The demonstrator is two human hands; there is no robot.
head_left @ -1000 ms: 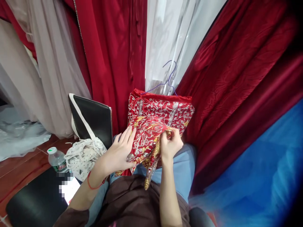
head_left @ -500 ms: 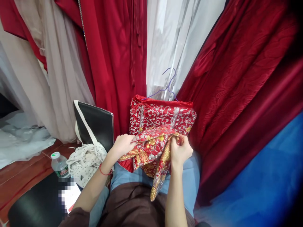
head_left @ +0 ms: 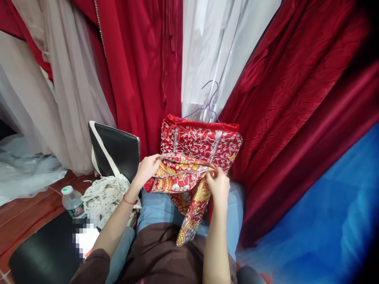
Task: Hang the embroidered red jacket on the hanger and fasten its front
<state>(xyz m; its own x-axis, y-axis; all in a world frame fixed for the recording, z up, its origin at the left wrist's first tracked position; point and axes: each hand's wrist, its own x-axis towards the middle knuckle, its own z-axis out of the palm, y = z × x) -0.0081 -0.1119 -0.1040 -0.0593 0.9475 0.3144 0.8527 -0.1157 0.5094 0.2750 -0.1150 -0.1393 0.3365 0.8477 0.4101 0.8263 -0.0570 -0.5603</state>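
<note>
A red garment (head_left: 174, 182) with dense gold and silver embroidery lies bunched across my lap. My left hand (head_left: 147, 170) pinches its upper left edge, thumb and fingers closed on the cloth. At the other end, my right hand (head_left: 219, 186) grips a gathered fold, and a long embroidered flap hangs below it toward my waist. Just beyond is a red embroidered skirt-like piece (head_left: 198, 136) with a red top band, at the bottom of a purple wire hanger (head_left: 209, 105). Whether the two pieces are joined is hidden by the folds.
Red gowns (head_left: 139, 79) and white fabric (head_left: 204, 51) hang in front, with a dark red gown (head_left: 296, 118) and blue tulle (head_left: 334, 221) rightward. On the left are a black chair (head_left: 118, 152), a dotted cloth bag (head_left: 103, 201) and a plastic bottle (head_left: 72, 202).
Both hands have shifted slightly up and left with the garment, the left one more. The cloth between them is spread flatter, and the hanging flap has swung left.
</note>
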